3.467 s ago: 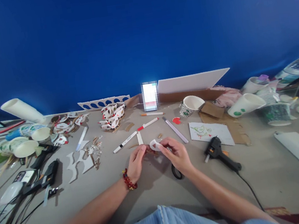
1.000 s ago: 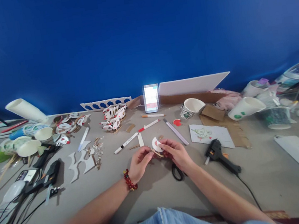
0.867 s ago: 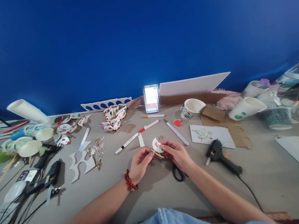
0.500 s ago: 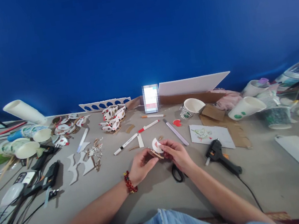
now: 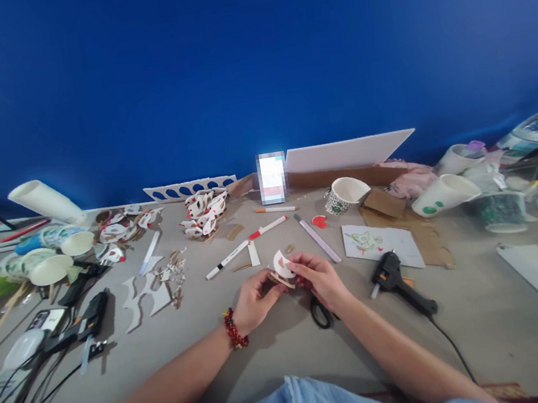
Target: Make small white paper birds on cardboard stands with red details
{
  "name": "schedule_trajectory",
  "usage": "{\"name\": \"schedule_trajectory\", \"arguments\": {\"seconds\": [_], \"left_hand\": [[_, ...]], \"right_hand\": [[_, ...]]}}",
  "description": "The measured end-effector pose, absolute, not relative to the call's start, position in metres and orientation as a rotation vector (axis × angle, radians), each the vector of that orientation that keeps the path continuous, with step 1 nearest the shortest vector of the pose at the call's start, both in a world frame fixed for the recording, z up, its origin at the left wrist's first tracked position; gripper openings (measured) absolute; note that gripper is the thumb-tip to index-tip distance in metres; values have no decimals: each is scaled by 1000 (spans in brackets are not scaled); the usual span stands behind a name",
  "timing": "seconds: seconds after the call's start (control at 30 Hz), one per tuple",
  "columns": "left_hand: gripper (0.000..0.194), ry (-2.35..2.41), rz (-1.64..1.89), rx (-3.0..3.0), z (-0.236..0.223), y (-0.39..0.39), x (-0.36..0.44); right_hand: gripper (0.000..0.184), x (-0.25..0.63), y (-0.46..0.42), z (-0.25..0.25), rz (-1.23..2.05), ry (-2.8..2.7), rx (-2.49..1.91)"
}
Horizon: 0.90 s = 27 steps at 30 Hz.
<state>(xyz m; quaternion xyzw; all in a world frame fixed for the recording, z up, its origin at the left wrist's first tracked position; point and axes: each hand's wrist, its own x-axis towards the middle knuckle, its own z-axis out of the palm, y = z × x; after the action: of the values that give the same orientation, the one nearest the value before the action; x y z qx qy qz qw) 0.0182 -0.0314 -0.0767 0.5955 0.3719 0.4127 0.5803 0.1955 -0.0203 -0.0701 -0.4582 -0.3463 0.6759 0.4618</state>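
Observation:
My left hand [image 5: 256, 300], with a red bead bracelet at the wrist, is closed on a small curved brown strip [image 5: 284, 281] that looks like cardboard. My right hand [image 5: 320, 280] pinches a white rounded cutout [image 5: 282, 263] with a pinkish mark, held upright against the strip. Whether the two pieces are joined I cannot tell. Black-handled scissors [image 5: 320, 314] lie under my right hand, their blades hidden. Beyond my hands are a black-and-white marker [image 5: 226, 260], a red-and-white marker [image 5: 267, 227] and a red paper shape [image 5: 319, 221].
A black glue gun [image 5: 400, 283] with its cord lies on the right, beside a drawing [image 5: 379, 245]. Finished-looking white bird shapes [image 5: 204, 211] cluster at the back. Foam offcuts [image 5: 146, 297], paper cups [image 5: 49, 266] and another glue gun [image 5: 91, 315] occupy the left.
Both hands keep their hold, with the white cutout and strip almost unmoved. The whole view has shifted very slightly.

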Motion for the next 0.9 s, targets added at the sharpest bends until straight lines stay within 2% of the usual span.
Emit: {"name": "schedule_trajectory", "arguments": {"seconds": [0.4,0.9], "left_hand": [[31,893,1026,1136,-82,-32,15],[21,870,931,1441,-77,-33,18]], "right_hand": [[32,199,-19,-72,1625,-884,-1143],[33,195,-21,-69,1632,-874,-1142]]}}
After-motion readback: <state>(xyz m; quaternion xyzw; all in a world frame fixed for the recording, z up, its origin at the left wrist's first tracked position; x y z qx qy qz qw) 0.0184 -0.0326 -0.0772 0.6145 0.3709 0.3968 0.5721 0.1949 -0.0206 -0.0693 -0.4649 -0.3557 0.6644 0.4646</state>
